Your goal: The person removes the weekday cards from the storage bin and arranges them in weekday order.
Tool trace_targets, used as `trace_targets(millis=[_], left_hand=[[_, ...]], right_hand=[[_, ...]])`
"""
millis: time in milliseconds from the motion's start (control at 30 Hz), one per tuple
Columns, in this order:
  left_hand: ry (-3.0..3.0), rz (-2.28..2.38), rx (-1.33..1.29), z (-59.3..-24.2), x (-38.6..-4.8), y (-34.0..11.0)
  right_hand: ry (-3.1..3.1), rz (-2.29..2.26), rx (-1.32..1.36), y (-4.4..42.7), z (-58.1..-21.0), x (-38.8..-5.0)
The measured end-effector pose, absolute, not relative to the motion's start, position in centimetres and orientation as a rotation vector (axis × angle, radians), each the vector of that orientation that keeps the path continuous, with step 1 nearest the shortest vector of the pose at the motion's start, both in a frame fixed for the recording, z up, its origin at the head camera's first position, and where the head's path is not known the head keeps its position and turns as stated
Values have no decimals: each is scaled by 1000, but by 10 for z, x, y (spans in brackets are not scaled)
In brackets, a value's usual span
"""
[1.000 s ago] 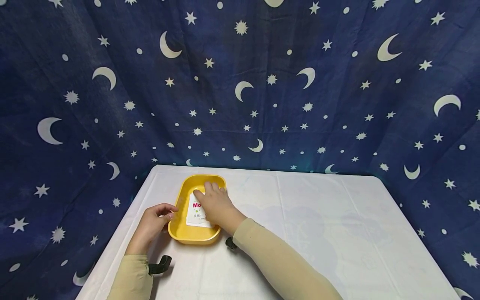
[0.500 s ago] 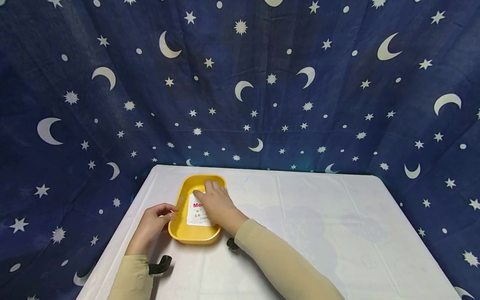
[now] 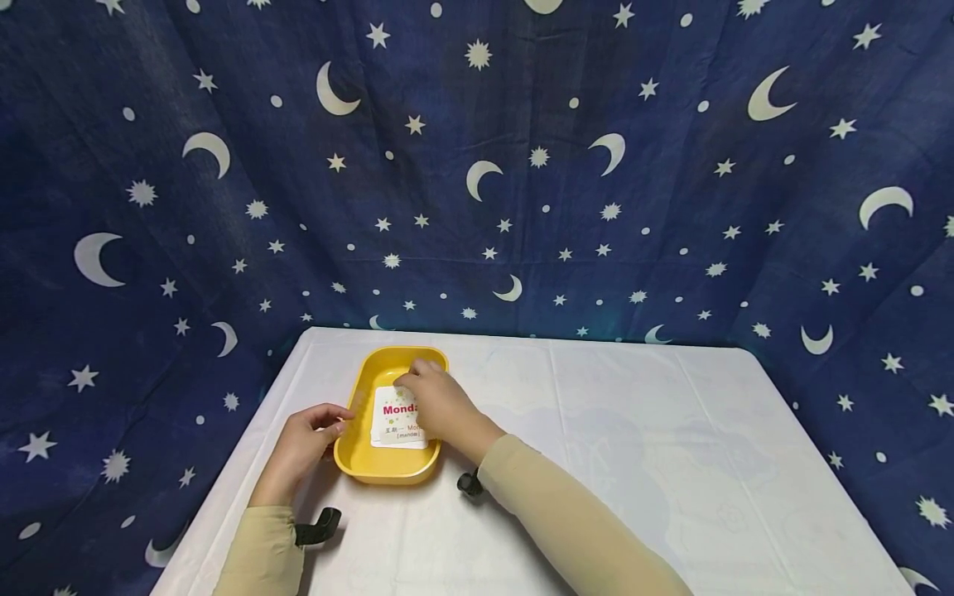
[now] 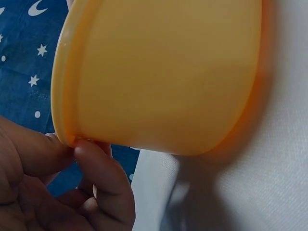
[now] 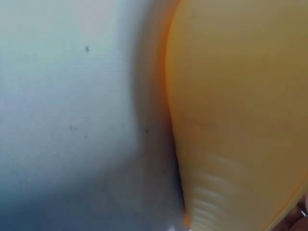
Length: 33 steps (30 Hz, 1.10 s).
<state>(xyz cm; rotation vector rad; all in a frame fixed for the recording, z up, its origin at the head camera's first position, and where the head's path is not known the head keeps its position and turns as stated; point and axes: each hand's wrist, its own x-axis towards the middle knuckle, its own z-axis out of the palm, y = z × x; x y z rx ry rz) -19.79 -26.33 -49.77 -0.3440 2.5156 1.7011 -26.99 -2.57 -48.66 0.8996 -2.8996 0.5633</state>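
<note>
A yellow plastic tray [image 3: 383, 465] stands on the left part of the table. In it lies a small stack of white cards [image 3: 410, 444], the top one a card [image 3: 397, 411] printed "Monday" in red, partly covered by fingers. My right hand [image 3: 445, 411] reaches over the tray's right rim and pinches the Monday card at its right side, its edge tipped slightly off the stack. My left hand [image 3: 301, 443] grips the left rim between thumb and fingers; the left wrist view shows this pinch on the tray wall [image 4: 163, 77] closely. In the right wrist view the tray wall [image 5: 240, 96] hides the right fingers.
A white cloth [image 3: 596, 463] covers the table. Behind and at both sides hangs a dark blue curtain [image 3: 522, 116] with moons and stars. Black wrist-camera mounts [image 3: 319, 526] stick out from the sleeves.
The right hand's fingers have drawn together and shifted slightly right and toward me, baring more of the Monday card, which now sits tipped on the stack. The left hand has stayed still.
</note>
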Motion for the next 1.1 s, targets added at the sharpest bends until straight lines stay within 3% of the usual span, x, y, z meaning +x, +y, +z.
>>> trace_targets(millis=[533, 1100], left_hand=[[2499, 1727, -357, -497, -198, -262], [2480, 1749, -399, -496, -195, -261]], right_hand=[[-2738, 1343, 716, -10, -485, -270], [-2669, 1588, 573, 8, -466, -267]])
